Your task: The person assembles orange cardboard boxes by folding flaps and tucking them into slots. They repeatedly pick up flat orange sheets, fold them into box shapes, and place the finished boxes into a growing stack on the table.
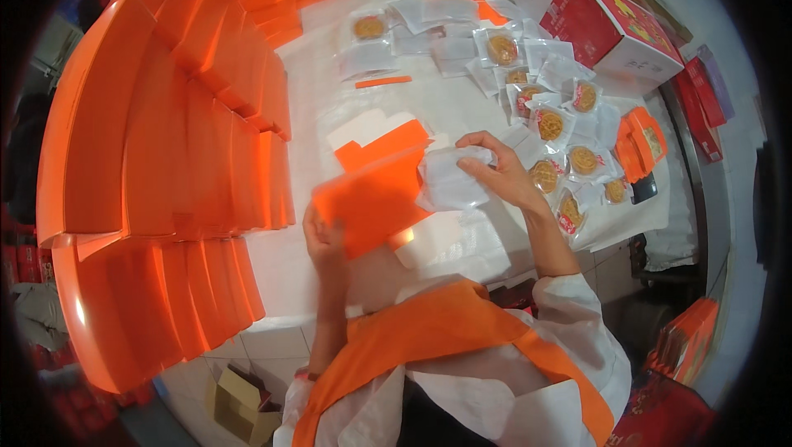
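Note:
My left hand [323,236] is closed round the near left edge of an orange box [375,199], held tilted over the table. A white-backed wrapped packet [452,181] is pinched at its far right corner by my right hand [502,170]. The packet's left edge meets the box's right end; whether part of it is inside I cannot tell. Just behind the box lies an orange and white flattened carton [381,143]. To the right are several clear-wrapped mooncakes [549,125], some face up and some showing white backs.
Tall stacks of orange boxes [165,141] line the left side. A red and white cardboard carton [610,26] stands at the back right. An orange strip [384,81] lies on the white-covered table [318,100]. Below, an opened brown box [239,402] sits on the tiled floor.

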Demonstrator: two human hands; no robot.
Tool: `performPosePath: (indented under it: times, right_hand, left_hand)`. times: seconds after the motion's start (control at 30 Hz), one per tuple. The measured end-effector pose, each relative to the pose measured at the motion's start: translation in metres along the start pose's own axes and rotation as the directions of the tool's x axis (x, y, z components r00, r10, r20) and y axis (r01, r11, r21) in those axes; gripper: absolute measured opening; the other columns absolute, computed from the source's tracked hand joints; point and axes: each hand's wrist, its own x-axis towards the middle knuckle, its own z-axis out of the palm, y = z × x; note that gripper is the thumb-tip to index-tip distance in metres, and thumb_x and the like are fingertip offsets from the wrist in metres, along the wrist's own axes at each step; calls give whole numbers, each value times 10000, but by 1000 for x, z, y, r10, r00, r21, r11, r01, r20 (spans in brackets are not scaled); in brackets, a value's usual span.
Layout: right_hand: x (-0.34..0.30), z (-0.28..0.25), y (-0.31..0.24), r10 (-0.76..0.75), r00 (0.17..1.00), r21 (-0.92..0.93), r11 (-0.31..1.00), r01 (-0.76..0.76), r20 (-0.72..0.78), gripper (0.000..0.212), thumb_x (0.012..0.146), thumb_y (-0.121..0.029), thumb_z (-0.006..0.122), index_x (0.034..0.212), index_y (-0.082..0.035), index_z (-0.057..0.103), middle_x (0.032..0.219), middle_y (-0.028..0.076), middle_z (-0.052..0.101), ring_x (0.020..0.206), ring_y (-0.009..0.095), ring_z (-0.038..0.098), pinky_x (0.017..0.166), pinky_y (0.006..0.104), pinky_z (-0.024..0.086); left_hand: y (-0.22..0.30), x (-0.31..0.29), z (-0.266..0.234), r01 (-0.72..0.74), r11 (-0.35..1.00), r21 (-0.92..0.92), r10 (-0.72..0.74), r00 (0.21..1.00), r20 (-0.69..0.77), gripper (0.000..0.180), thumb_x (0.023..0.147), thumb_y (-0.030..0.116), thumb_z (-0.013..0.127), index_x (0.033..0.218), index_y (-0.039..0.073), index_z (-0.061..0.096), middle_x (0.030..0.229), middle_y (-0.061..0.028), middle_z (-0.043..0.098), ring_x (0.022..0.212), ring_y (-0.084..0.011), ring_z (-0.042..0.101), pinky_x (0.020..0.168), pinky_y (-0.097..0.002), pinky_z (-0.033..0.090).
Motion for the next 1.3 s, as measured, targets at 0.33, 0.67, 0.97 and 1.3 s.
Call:
performPosePath:
  times: [0.33,0.67,0.97,1.3]
  right_hand:
    - [7,6,13,-12,999,-28,1000,13,37,234,854,-132,551,1071,-55,510,932,19,555,806,67,532,691,219,454]
    - [-18,34,-6,-215,975,-141,969,204,-64,316,885,-148,472,1162,2,458,1089,126,584,1020,182,546,844,280,429]
    - [-16,65,-16,-290,957,-198,937,289,24,373,783,-40,586,1144,20,514,1030,99,610,955,148,573,850,264,426]
    - [-16,73,13,-160,816,41,985,165,556,320,828,-13,558,1145,-49,549,887,62,657,853,113,609,768,243,472]
  left_hand:
    - [11,-5,-3,93,993,-70,-87,992,91,373,914,185,420,1255,47,358,1140,-49,474,1029,-127,482,853,-283,426]
    - [-4,2,-8,85,950,-300,-77,996,37,438,937,362,378,1252,59,344,1165,-61,456,1043,-154,480,853,-304,430]
    - [-14,-37,4,85,991,103,-108,965,238,445,952,343,317,1293,57,312,1271,-63,387,1159,-164,396,949,-316,352]
    - [12,-40,-38,-295,927,231,180,891,416,434,936,202,339,1340,46,298,1368,-79,305,1279,-199,277,1047,-335,243]
